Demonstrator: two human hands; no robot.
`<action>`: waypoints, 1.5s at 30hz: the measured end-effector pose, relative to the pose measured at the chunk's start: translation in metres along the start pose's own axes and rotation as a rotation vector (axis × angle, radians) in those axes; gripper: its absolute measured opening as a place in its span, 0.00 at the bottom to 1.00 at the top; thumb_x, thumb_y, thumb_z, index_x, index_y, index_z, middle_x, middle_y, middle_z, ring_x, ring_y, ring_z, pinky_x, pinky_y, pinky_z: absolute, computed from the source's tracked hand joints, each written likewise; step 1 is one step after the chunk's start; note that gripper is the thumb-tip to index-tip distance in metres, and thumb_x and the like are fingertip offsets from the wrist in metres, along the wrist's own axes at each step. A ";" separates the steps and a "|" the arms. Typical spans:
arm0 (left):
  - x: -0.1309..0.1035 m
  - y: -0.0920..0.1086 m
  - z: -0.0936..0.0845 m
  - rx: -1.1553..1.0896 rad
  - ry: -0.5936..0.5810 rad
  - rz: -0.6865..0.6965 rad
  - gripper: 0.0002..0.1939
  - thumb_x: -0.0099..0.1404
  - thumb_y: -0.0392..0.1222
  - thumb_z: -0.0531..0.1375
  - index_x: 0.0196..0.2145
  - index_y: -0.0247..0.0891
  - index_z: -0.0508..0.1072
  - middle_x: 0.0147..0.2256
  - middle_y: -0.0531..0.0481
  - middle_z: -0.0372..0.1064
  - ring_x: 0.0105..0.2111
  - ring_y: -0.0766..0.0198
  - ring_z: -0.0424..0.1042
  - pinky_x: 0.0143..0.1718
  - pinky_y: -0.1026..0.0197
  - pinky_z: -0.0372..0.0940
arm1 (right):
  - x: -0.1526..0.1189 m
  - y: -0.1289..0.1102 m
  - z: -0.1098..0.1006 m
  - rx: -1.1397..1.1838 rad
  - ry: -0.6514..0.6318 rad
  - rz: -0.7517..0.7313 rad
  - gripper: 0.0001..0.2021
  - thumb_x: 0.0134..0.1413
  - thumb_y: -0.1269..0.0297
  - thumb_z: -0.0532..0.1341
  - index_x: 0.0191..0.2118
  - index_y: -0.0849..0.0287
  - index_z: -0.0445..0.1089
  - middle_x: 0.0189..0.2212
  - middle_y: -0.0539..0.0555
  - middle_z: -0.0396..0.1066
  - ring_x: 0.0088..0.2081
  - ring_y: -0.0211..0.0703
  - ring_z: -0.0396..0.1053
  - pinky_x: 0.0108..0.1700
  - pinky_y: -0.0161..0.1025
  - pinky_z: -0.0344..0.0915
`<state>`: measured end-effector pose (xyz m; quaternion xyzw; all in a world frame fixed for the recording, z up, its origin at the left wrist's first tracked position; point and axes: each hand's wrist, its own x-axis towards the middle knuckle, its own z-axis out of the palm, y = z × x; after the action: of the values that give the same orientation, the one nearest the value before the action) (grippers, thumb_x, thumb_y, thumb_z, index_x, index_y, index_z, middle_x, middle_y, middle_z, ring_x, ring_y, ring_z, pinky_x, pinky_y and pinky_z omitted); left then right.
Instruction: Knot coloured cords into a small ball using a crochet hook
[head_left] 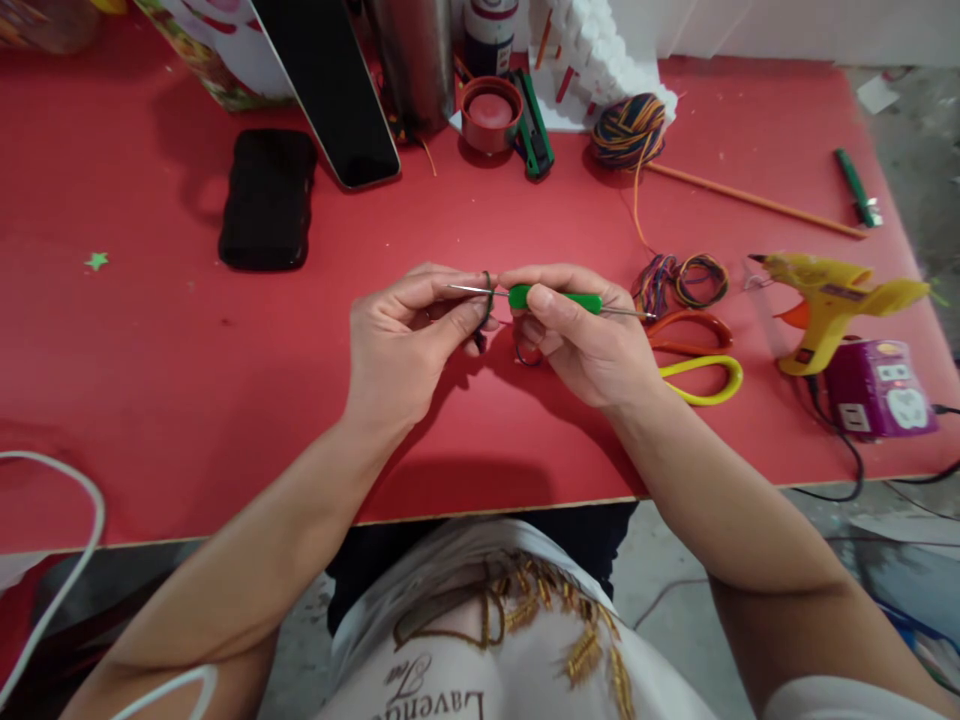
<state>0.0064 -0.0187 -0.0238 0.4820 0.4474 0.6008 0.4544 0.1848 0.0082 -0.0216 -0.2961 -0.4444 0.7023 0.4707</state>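
Above the front of the red table, my two hands are close together. My right hand (581,330) is closed around the green handle of a crochet hook (564,299), whose thin metal shaft points left. A dark strand of yarn (488,290) loops around that shaft near its tip. My left hand (409,340) pinches the dark yarn between thumb and fingers, with a small dark bunch hanging below. The other fingertips of both hands are partly hidden.
Right of my hands lie scissors (705,381), a multicoloured yarn bundle (701,280), a yellow glue gun (825,300) and a purple box (885,390). Behind are a yarn ball (628,132), a wooden stick (757,200), a green cutter (534,125), a phone (337,100) and a black case (268,200).
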 end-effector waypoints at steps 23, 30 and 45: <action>0.000 0.006 -0.004 0.254 -0.082 0.102 0.08 0.67 0.38 0.73 0.39 0.54 0.86 0.42 0.53 0.81 0.46 0.57 0.81 0.48 0.48 0.78 | -0.003 -0.015 0.002 -0.047 0.018 0.078 0.13 0.59 0.53 0.75 0.46 0.53 0.84 0.29 0.49 0.79 0.25 0.36 0.76 0.23 0.31 0.70; -0.002 0.004 -0.002 0.318 -0.044 0.160 0.08 0.68 0.40 0.72 0.42 0.56 0.86 0.42 0.52 0.79 0.43 0.58 0.79 0.48 0.48 0.78 | -0.001 -0.013 0.001 -0.013 -0.023 0.056 0.10 0.61 0.55 0.73 0.45 0.53 0.84 0.38 0.50 0.82 0.25 0.34 0.76 0.23 0.31 0.70; 0.003 0.000 -0.002 0.215 0.056 0.100 0.07 0.61 0.38 0.76 0.36 0.51 0.86 0.36 0.53 0.80 0.37 0.61 0.78 0.41 0.55 0.76 | 0.003 -0.018 0.017 0.157 0.081 0.215 0.14 0.54 0.58 0.77 0.44 0.57 0.83 0.29 0.47 0.76 0.28 0.32 0.72 0.27 0.29 0.72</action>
<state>0.0037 -0.0157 -0.0239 0.5330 0.4970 0.5844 0.3568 0.1770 0.0082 0.0017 -0.3323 -0.3344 0.7689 0.4319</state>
